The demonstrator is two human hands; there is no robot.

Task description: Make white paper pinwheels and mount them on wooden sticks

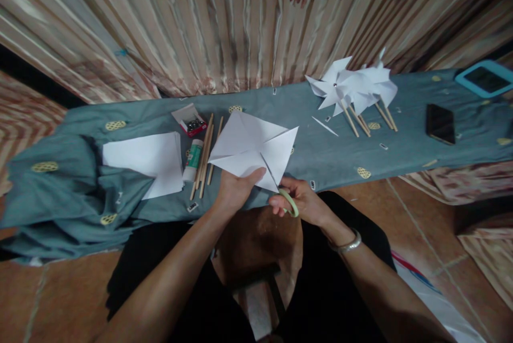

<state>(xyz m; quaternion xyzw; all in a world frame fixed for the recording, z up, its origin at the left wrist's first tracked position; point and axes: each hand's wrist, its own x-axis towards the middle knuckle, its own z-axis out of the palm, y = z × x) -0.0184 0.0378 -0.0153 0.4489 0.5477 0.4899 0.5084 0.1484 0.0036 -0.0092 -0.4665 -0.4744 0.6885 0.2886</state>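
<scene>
1. The white paper (240, 134) is over the near side of the cloth-covered table (340, 156), in front of the person; take it as the clock's centre, twelve pointing away from the person.
2. The left hand (236, 188), at seven o'clock, pinches the sheet's near edge, thumb flat on top; its other fingers are mostly hidden underneath.
3. The right hand (300, 200), between four and five, has its fingers curled around the pale-green handle of the scissors (295, 207); how wide the blades stand cannot be told.
4. A slit running too far inward could meet the others and part a flap; overlong strokes would cause that.
5. The left thumb lies close to the five o'clock slit, so a wandering blade could nick it.
6. A loose pinch could let the sheet twist, bending the slit off line, since the paper seems thin and barely supported.
7. The sheet looks four-cornered, plain and slightly bowed, with slits toward two, five and about eight o'clock. Toward eleven only a faint crease shows, apparently uncut.
</scene>
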